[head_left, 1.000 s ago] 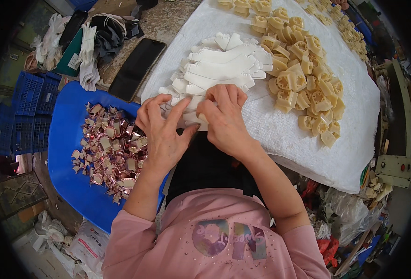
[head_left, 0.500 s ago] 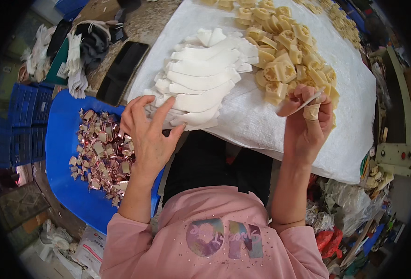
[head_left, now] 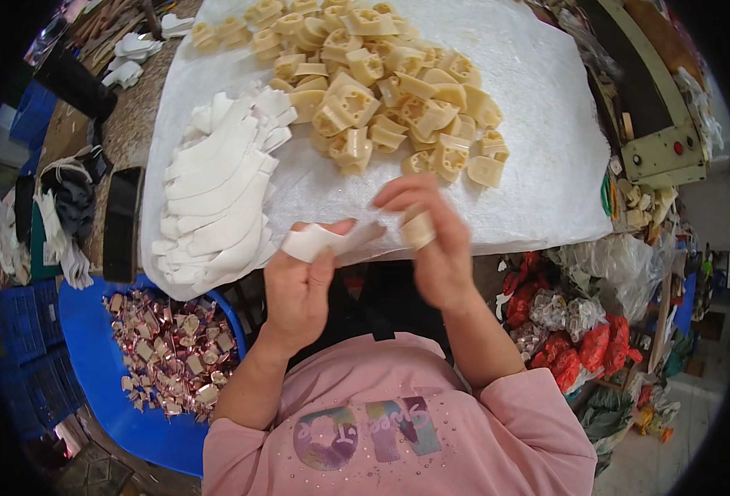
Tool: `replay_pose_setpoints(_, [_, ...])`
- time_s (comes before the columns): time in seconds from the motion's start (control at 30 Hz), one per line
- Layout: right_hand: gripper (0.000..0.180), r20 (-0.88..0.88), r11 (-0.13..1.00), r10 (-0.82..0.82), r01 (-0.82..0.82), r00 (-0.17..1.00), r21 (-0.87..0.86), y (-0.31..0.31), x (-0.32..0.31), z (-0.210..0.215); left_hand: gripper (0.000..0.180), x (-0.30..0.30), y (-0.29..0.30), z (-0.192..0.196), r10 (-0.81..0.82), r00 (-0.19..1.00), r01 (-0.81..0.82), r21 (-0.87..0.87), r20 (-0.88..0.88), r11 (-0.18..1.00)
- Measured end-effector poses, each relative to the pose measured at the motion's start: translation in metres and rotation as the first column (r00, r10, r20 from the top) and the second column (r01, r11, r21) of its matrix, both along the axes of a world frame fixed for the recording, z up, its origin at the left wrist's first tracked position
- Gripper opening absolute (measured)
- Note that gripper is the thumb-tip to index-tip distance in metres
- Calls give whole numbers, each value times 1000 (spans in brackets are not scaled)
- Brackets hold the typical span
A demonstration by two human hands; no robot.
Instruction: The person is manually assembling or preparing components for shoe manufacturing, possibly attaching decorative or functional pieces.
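Note:
My left hand (head_left: 299,285) pinches a white curved strip (head_left: 319,240) just over the table's near edge. My right hand (head_left: 432,240) holds a small cream plastic block (head_left: 418,230) right beside the strip's end. A stack of the same white strips (head_left: 216,194) lies on the white cloth (head_left: 530,149) to the left. A heap of cream blocks (head_left: 373,91) covers the cloth farther back.
A blue tray (head_left: 92,347) at my lower left holds several small shiny wrapped pieces (head_left: 171,351). A black phone (head_left: 121,223) and gloves (head_left: 59,223) lie left of the cloth. Red and clear bags (head_left: 580,331) pile up at my right, near a cream machine (head_left: 662,140).
My left hand lifted one white strip off the stack and brought it to the table's near edge. My right hand took a cream block from the heap and came in beside it.

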State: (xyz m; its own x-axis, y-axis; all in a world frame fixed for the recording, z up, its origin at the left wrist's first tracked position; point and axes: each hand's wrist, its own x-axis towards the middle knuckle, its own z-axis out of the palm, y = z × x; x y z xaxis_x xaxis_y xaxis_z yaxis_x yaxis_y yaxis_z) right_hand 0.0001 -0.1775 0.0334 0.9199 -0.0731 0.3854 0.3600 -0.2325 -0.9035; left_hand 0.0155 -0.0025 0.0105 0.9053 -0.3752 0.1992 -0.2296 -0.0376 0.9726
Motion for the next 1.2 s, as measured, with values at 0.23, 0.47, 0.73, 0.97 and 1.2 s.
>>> replay_pose_setpoints(0.23, [29,334,587,-512,607,791,-536,-63,16,-23,36,0,-4,-16,-51,939,-17,-195,-340,981])
replay_pose_setpoints(0.47, [34,105,462,-580,432,808,-774,-66,22,-30,36,0,-6,-18,-33,944,-19,-156,-329,988])
replay_pose_setpoints(0.73, [40,196,653,-427,451,883,-609,-51,-16,-49,33,3,-6,-16,-118,881,-41,-323,-458,946])
replay_pose_setpoints(0.97, [54,168,602,-355,362,920,-712,-61,-36,-45,35,1,-13,-12,-134,813,-185,-469,-567,863])
replay_pose_setpoints(1.2, [38,-161,795,-394,248,905,-554,-78,-56,-22,39,-2,-11,-8,-191,801,-178,-531,-567,829])
